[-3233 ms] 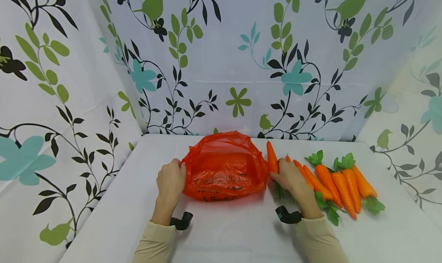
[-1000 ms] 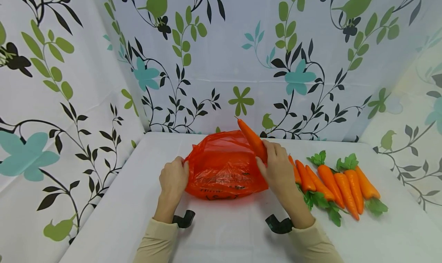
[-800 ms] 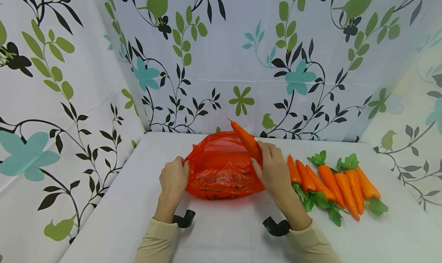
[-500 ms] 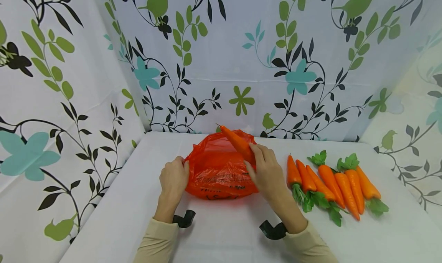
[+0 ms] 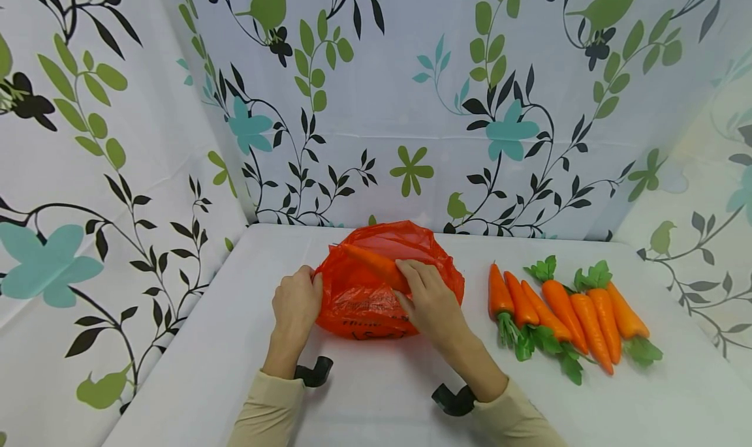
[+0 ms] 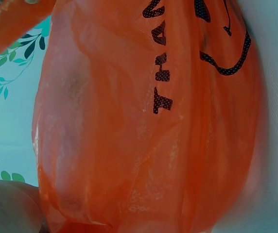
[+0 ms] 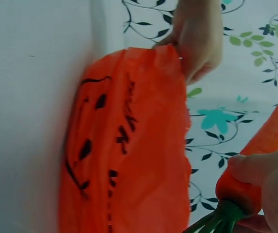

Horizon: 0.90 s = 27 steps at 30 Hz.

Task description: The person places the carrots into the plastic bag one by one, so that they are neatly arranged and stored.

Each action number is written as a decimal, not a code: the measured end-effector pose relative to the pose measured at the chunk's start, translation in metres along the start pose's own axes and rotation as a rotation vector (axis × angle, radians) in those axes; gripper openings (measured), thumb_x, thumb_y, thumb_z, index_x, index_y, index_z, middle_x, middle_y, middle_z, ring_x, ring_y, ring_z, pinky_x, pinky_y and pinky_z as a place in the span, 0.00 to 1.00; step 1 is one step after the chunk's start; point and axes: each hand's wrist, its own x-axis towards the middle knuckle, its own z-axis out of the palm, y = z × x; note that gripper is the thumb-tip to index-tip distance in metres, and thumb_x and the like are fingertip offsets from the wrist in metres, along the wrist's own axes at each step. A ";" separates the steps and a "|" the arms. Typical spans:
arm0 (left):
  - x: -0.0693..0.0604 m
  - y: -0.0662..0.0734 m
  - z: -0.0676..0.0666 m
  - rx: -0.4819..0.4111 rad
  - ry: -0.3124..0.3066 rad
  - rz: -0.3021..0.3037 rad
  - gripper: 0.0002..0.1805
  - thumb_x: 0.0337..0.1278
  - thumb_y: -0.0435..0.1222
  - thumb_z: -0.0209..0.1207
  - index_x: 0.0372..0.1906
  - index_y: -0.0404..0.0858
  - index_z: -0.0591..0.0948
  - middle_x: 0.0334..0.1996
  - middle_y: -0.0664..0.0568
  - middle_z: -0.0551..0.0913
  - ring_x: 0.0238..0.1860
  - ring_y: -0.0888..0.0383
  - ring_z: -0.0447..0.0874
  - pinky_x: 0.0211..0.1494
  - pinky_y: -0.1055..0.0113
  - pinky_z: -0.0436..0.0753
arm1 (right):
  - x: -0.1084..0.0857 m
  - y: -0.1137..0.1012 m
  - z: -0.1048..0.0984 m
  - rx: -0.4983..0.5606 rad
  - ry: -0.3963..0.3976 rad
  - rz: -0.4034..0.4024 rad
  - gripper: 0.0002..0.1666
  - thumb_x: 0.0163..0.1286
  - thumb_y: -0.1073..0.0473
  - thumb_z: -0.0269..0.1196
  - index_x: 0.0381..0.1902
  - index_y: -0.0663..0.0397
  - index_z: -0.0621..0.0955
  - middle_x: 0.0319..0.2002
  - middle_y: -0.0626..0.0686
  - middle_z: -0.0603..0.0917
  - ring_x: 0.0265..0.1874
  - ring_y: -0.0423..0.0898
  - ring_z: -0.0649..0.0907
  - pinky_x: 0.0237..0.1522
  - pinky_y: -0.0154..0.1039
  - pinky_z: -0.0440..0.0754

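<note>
A red plastic bag (image 5: 367, 313) with black printing lies on the table, its mouth spread upward. My left hand (image 5: 296, 303) pinches the bag's left rim, which also shows in the right wrist view with the left hand (image 7: 197, 41) at the rim. Over the bag's mouth, my right hand (image 5: 433, 307) grips an orange carrot (image 5: 371, 262) by its thick end, the tip pointing left and away. Green stems below the thumb show on this carrot (image 7: 268, 133) in the right wrist view. Printed letters cover the bag (image 6: 119, 121) in the left wrist view. The bag's inside is mostly hidden.
Several carrots (image 5: 581, 316) with green leaves lie side by side on the right of the white table (image 5: 376, 401). The nearest of them, a shorter carrot (image 5: 499, 293), lies right of the bag. A patterned curtain (image 5: 364, 107) rises behind the table and along both sides.
My right hand has picked up a carrot from beside the bag, raised it, and carried it left and lower over the bag's mouth. The left hand keeps its hold on the rim.
</note>
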 end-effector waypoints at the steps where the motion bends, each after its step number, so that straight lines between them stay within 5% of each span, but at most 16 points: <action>1: 0.000 0.000 0.000 -0.002 -0.001 -0.002 0.14 0.69 0.38 0.57 0.41 0.28 0.83 0.32 0.36 0.88 0.24 0.46 0.85 0.34 0.51 0.87 | -0.002 0.000 0.003 0.004 -0.029 0.006 0.36 0.56 0.60 0.76 0.61 0.62 0.75 0.54 0.58 0.82 0.52 0.53 0.81 0.52 0.44 0.85; 8: 0.000 -0.001 0.000 -0.017 -0.008 -0.009 0.14 0.69 0.38 0.57 0.40 0.28 0.83 0.31 0.37 0.87 0.22 0.49 0.82 0.34 0.52 0.87 | -0.008 -0.001 0.011 0.010 -0.213 0.096 0.35 0.62 0.57 0.72 0.65 0.56 0.74 0.57 0.55 0.81 0.55 0.51 0.81 0.54 0.44 0.85; 27: 0.000 -0.001 -0.001 -0.031 0.012 0.001 0.15 0.69 0.38 0.57 0.40 0.28 0.83 0.31 0.36 0.88 0.24 0.47 0.85 0.34 0.52 0.88 | -0.014 0.003 0.019 -0.045 -0.513 0.202 0.33 0.63 0.59 0.71 0.65 0.52 0.75 0.60 0.54 0.80 0.57 0.53 0.79 0.58 0.48 0.82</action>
